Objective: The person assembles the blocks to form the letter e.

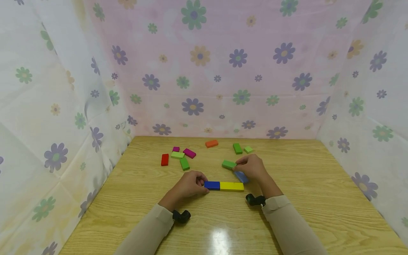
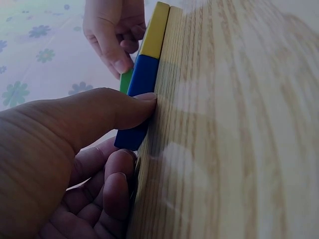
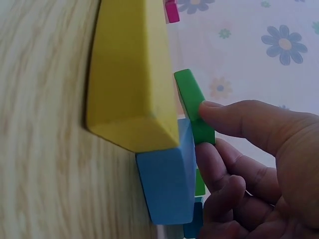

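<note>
My left hand [image 1: 188, 184] pinches the left end of a dark blue block [image 1: 211, 185] that lies on the table. Its thumb is on the near side in the left wrist view. End to end with that block, on its right, lies a longer yellow block [image 1: 232, 186]. A green block [image 3: 192, 99] is between the thumb and fingers of my right hand [image 1: 251, 167], behind the yellow block. Below that hand, a light blue block [image 3: 167, 184] lies slanted near the yellow one's right end, partly hidden in the head view.
On the wooden table [image 1: 296, 212], a red block [image 1: 164, 159], a light green block [image 1: 177, 155], another green block [image 1: 184, 164] and magenta blocks [image 1: 189, 153] lie at the back left. An orange block [image 1: 211, 143] is behind. More green ones [image 1: 237, 148] lie back right. Flowered cloth [image 1: 216, 71] surrounds the table.
</note>
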`<state>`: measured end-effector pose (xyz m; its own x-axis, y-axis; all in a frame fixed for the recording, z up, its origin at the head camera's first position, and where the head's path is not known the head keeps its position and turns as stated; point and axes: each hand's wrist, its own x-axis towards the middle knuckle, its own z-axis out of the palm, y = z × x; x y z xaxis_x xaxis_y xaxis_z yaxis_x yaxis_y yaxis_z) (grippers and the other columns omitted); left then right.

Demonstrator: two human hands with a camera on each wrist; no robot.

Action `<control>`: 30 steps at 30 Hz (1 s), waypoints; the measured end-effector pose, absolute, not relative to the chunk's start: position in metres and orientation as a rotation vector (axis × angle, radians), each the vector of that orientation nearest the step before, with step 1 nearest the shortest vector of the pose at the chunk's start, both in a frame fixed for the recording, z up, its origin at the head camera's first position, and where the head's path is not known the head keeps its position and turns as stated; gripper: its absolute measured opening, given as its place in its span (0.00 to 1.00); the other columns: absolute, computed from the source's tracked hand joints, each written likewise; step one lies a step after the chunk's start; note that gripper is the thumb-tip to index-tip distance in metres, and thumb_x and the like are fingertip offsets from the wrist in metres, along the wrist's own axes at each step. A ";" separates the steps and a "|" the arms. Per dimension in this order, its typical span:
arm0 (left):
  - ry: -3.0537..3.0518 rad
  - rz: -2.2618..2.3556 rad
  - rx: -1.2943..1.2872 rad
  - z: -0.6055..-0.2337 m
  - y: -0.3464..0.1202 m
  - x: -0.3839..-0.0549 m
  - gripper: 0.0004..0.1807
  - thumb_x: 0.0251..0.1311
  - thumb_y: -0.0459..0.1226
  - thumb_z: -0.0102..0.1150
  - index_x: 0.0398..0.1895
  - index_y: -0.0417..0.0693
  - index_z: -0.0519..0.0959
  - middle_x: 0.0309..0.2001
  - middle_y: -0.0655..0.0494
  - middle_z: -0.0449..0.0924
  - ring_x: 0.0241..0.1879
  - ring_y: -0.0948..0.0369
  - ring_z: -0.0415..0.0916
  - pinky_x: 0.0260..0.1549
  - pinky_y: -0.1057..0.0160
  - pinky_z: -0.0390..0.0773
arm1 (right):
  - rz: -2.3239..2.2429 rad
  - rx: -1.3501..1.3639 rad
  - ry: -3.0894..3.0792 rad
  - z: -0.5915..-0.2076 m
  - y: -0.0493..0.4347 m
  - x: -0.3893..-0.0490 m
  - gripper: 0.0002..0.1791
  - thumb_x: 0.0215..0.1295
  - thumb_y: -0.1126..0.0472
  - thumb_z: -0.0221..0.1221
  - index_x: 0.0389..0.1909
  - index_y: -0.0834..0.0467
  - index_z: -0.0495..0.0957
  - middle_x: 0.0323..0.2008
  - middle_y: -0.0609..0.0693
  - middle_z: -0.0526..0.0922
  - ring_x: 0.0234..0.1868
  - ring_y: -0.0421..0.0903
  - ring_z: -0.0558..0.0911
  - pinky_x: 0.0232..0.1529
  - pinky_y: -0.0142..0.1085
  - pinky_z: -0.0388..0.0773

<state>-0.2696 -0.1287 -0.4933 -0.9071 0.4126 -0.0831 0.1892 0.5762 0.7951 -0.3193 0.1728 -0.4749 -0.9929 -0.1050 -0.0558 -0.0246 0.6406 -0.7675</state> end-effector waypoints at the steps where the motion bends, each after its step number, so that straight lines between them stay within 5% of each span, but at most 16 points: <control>1: 2.549 1.243 0.501 -0.493 -0.129 -0.270 0.16 0.51 0.42 0.81 0.40 0.53 0.85 0.33 0.57 0.79 0.35 0.60 0.75 0.34 0.66 0.76 | -1.289 -0.109 2.756 -0.476 0.173 -0.320 0.18 0.59 0.52 0.74 0.48 0.56 0.88 0.42 0.51 0.88 0.40 0.47 0.85 0.43 0.43 0.84; 30: 2.550 1.237 0.490 -0.490 -0.129 -0.267 0.15 0.52 0.43 0.80 0.41 0.54 0.85 0.35 0.58 0.80 0.36 0.60 0.75 0.37 0.66 0.77 | -1.262 -0.126 2.727 -0.476 0.170 -0.318 0.18 0.58 0.54 0.74 0.46 0.58 0.87 0.41 0.52 0.86 0.40 0.48 0.83 0.41 0.40 0.82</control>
<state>-0.2675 -0.1287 -0.4895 -0.9079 0.4097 -0.0884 0.1842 0.5793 0.7940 -0.3182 0.1701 -0.4764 -0.9875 -0.1318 -0.0860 -0.0198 0.6459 -0.7632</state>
